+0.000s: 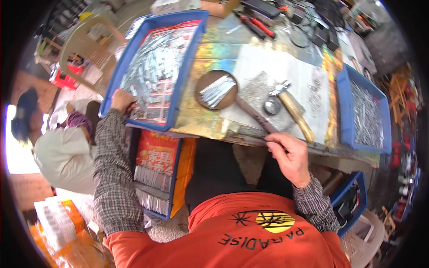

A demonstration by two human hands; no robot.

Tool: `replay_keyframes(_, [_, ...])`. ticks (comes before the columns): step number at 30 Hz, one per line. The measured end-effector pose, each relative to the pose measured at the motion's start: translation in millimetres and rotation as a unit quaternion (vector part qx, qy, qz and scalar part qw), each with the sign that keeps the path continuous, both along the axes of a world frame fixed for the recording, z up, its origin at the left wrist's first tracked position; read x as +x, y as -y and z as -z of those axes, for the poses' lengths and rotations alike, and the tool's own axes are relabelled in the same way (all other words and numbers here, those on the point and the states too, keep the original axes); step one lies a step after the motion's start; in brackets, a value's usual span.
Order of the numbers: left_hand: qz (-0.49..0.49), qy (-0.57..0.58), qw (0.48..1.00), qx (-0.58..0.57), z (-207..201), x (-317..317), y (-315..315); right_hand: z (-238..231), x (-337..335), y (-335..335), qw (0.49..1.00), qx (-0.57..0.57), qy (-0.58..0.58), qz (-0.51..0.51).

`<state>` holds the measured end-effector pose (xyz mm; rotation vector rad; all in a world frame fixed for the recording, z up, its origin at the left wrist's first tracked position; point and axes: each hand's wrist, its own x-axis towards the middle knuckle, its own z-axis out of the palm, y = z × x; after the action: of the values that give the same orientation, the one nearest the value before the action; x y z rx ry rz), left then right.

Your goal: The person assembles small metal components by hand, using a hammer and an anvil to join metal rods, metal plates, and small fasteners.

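My left hand (122,101) reaches over the near left corner of a long blue tray (187,71). Its fingers are curled inside, beside loose silvery metal strips (156,62); what they hold is hidden. On the worktable lies a small round brown pan (202,80) with a bundle of metal strips (217,90) in it. At the table's front edge my right hand (290,156) has its thumb and fingers closed at the end of the pan's long handle (252,112). A hammer (296,114) with a wooden handle rests right of the pan, its head beside a round metal piece (271,106).
A second blue tray (388,129) with metal pieces stands at the table's right. Red-handled pliers (261,27) lie at the back. Beneath the table is a crate (176,178) of stacked metal pieces. Another person (65,156) sits at the left, near a plastic chair (85,47).
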<state>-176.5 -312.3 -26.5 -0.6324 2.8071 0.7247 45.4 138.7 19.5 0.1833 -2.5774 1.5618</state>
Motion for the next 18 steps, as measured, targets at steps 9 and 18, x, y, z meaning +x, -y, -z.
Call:
replay_keyframes(9, [-0.051, 0.015, 0.985, 0.163, 5.2, -3.5, 23.6, -7.8, 3.0, -19.2, 0.999, 0.0, -0.041, 0.002])
replay_keyframes(18, [-0.076, 0.012, 0.984, 0.16, 5.7, -4.8, 17.5, -16.4, 1.8, -86.5, 0.964, 0.145, -0.121, 0.185])
